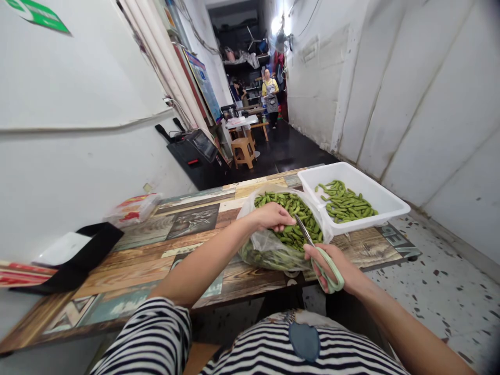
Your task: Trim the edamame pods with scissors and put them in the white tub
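A clear plastic bag (258,250) full of green edamame pods (295,239) stands open on the wooden-patterned table. Over the pods, my left hand (273,216) is closed in a pinch, its fingertips close to the scissor tips; a pod seems to be between them, mostly hidden. My right hand (332,263) grips scissors (334,276) with pale green handles, the blades pointing up and left toward my left fingertips. To the right of the bag is a white plastic tray (385,205) with a pile of pods (347,203) in it.
At the table's (203,247) left end are a black holder (84,260) and a plastic bag with red print (133,208). A black machine with a screen (199,148) stands beyond the table. Farther back are stools (242,152), a white table and a person in an apron (270,94).
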### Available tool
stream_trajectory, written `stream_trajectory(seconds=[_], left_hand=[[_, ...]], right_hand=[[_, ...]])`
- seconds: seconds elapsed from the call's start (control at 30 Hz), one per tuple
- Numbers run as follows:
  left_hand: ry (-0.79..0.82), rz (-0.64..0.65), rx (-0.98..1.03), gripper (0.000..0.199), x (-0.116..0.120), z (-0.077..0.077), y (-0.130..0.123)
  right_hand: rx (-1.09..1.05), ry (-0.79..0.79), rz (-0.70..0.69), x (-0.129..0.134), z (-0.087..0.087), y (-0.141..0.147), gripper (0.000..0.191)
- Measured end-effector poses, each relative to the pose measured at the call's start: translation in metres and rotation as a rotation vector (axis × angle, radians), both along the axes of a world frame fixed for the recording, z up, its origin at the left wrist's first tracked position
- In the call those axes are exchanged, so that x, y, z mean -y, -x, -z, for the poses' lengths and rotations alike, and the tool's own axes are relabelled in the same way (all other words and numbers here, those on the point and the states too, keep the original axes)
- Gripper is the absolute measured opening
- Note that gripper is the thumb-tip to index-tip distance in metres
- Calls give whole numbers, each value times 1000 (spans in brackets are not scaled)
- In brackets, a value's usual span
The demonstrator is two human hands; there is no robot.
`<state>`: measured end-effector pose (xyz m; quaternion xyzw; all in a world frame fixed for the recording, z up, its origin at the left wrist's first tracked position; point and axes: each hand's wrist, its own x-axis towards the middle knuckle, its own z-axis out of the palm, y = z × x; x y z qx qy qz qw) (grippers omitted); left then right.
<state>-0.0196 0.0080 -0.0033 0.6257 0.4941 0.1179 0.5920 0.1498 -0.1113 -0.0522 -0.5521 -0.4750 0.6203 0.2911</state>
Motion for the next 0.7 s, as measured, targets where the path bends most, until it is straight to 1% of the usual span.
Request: stream_trajectory(seconds=[0.07,0.13,0.17,0.23,0.53,0.63,0.7], left_hand=[[83,-112,152,26,-3,3,1],[128,-206,321,25,-4,6,0],[134,-233,380,25,-4,8,-1],[136,-260,436,22,-2,10,-2],[148,-292,422,17,20,12,-14],[164,-291,403,15,25,14,-14],[136,-308,375,15,23,12,-15]], right_hand=[[-139,29,-15,1,1,-2,43],[-299,71,-46,3,2,-4,46],[-353,89,-57,3,3,-5,47],[-397,106,-68,4,3,-6,48],[-334,70,7,1,-6,1,47],[-287,55,46,0,-5,0,48],[-286,56,44,1,-3,-1,48]])
